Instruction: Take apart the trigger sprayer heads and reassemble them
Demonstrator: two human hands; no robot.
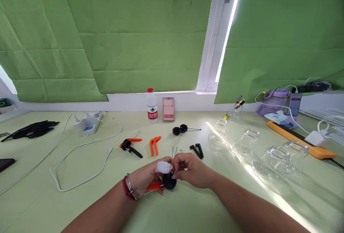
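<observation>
My left hand (150, 175), with a white wrapping on one finger, is closed round a part-built tool made of a black round piece (169, 181), an orange lever (156, 186) and a thin metal rod. Against the top of the black piece, my right hand (189, 170) pinches with thumb and forefinger; whatever is between them is too small to make out. Just beyond the hands lie thin metal pins (174, 151), tiny metal bits (181, 150) and two black handles (197, 151). An orange lever pair (154, 145) and a similar black-and-orange tool (130, 146) lie farther left.
Two black round pieces with a rod (183, 129) lie behind. At the back stand a water bottle (152, 109) and an upright card (168, 109). Upturned glass jars (276, 158) and an orange power strip (319, 150) occupy the right. A white cable (80, 145) loops across the left.
</observation>
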